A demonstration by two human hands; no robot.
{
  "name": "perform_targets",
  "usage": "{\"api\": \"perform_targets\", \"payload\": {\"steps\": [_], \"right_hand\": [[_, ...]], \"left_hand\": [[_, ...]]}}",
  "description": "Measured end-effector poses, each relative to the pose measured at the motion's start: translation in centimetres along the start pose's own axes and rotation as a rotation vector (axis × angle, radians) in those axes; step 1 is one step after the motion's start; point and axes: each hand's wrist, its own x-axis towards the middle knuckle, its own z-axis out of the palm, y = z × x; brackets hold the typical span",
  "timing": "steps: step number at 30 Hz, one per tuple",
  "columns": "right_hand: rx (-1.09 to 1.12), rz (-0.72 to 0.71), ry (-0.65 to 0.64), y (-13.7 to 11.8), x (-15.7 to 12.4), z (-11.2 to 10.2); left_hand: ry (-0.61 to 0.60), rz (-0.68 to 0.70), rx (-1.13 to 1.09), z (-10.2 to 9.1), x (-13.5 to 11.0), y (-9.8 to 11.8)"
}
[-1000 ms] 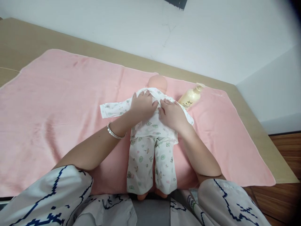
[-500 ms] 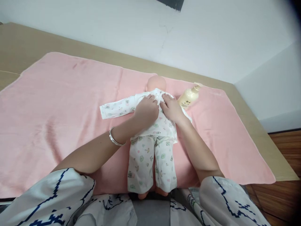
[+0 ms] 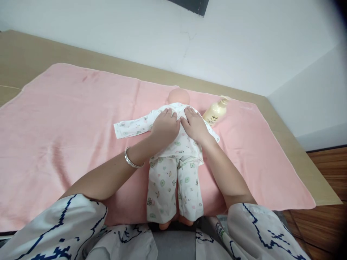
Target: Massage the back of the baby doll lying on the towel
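A baby doll [image 3: 179, 96] lies lengthwise before me, its head away from me; no face shows. It wears a white printed top [image 3: 179, 147] and matching trousers [image 3: 162, 187], and its bare feet stick out at the near edge. Across the upper part of the top rests my left hand [image 3: 166, 126], fingers laid on the cloth and slightly bent. My right hand [image 3: 194, 124] lies flat beside it with fingers spread, close to the left one. The doll's left-side sleeve [image 3: 132, 127] stretches out flat; the other sleeve is partly hidden by my right arm.
A cream pump bottle [image 3: 216, 112] leans or lies right of the doll's head. Under everything spreads a pink blanket [image 3: 81, 126] with a few creases, on a wooden table [image 3: 108, 64]. A white wall [image 3: 121, 32] rises behind.
Both hands have flattened on the doll's top, where they earlier gathered cloth near the collar. The neckline now lies smoother. The view has shifted slightly.
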Motion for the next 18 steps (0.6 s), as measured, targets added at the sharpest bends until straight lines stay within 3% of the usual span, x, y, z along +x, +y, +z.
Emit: {"api": "perform_targets", "payload": {"steps": [4,9,14,18], "right_hand": [[0.053,0.045,-0.014,0.1,0.1,0.1],[-0.022,0.087,0.085,-2.7,-1.7,-0.3],[-0.112,0.071,0.105,-4.6,-3.3,-1.0],[-0.044,0.065,0.104,-3.2,-2.3,-1.0]], "left_hand": [[0.016,0.028,-0.022,-0.7,-0.6,0.8],[-0.067,-0.060,-0.210,-1.2,1.1,-1.6],[0.053,-0.145,-0.290,1.0,1.9,-3.0],[0.164,-0.131,-0.311,2.8,1.3,-2.9]]}}
